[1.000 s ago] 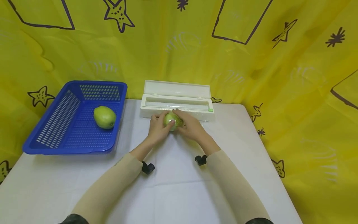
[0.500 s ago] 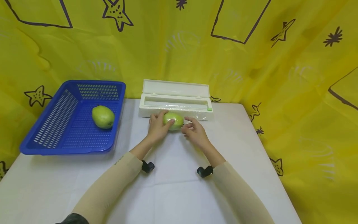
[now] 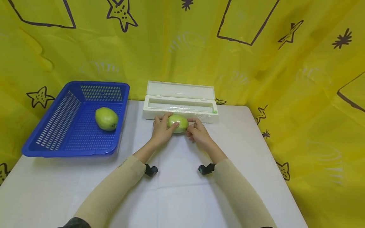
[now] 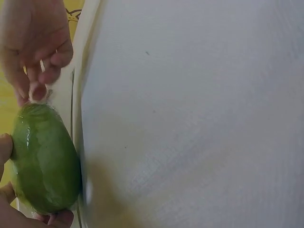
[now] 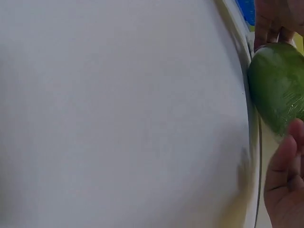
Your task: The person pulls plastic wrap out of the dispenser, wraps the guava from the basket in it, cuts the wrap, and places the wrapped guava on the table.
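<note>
A glossy green oval fruit [image 3: 178, 123], wrapped in clear cling film, is in front of the white cling film dispenser [image 3: 182, 114]. My left hand [image 3: 162, 129] grips its left end, the thumb across its near face. At the right end, my right hand [image 3: 198, 132] pinches the gathered film with curled fingers. In the left wrist view, the film bunches at the fruit's tip beneath the right hand [image 4: 40, 52]. The right wrist view shows creased film on the fruit [image 5: 278, 80] beside the right thumb and fingertips [image 5: 289, 142].
A blue perforated basket [image 3: 124, 126] stands on the left, with another green fruit [image 3: 106, 118] inside. The dispenser's lid [image 3: 181, 91] is raised, showing a film roll [image 3: 179, 107]. White cloth covers the table [image 3: 182, 196]; a yellow patterned curtain [image 3: 159, 47] hangs behind it.
My right hand has let go of the fruit's body, drawn back to the right, then come slightly inward to the film at its end. The left hand keeps its grip.
</note>
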A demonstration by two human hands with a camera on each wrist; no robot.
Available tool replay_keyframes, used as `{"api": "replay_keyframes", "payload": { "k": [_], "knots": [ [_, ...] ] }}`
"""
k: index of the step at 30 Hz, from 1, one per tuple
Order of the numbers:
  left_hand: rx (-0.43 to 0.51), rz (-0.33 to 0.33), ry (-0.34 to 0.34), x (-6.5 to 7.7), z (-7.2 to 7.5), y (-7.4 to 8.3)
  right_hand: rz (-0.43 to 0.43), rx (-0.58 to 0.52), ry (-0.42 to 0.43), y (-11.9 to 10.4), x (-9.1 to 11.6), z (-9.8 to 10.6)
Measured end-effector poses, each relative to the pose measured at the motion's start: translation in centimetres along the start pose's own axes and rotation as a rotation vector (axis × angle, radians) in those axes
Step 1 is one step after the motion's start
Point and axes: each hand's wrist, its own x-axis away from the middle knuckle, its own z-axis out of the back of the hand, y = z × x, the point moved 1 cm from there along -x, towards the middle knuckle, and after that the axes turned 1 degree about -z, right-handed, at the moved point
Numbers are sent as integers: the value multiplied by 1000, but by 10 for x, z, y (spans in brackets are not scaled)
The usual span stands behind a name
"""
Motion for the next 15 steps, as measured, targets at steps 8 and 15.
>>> {"api": "replay_keyframes", "payload": {
  "k": [8, 15],
  "knots": [
    [4, 4, -2, 1, 0, 1, -149, -240, 121, 14, 27, 9],
    [-29, -18, 11, 1, 2, 1, -125, -185, 36, 8, 13, -6]
  ]
}}
